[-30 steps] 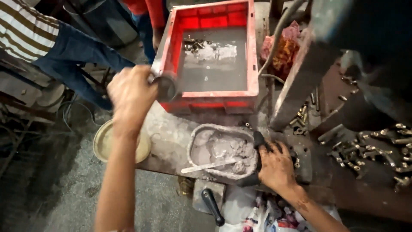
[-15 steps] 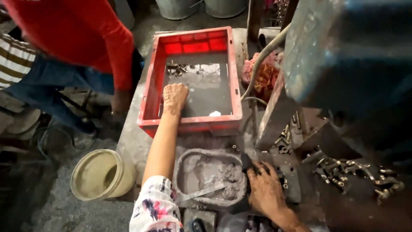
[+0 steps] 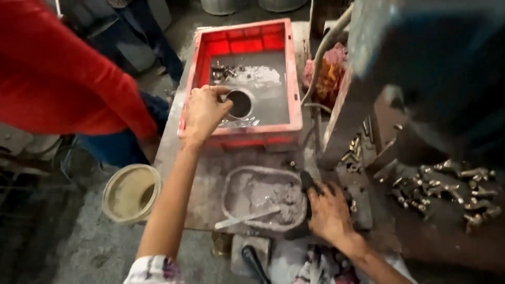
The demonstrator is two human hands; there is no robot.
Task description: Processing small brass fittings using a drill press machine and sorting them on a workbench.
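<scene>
Left hand (image 3: 204,111) reaches over the near rim of the red plastic crate (image 3: 293,73), fingers curled around a small dark metal cup (image 3: 240,103), mouth up, held inside the crate just above its wet grey floor. A clutch of small metal parts (image 3: 225,71) lies at the crate's far left, beside a pale foamy patch. Right hand (image 3: 330,213) sits low on the bench, clenched on a dark blocky object (image 3: 306,181) at the right edge of a grey tray of ashy powder (image 3: 263,195); what the object is, cannot tell. A flat pale stick (image 3: 246,219) lies across the tray's near side. Cream bucket (image 3: 130,192) stands on the floor left of the bench. Heap of brass fittings (image 3: 447,186) lies well to the right. A person in a red garment (image 3: 58,73) stands at far left
</scene>
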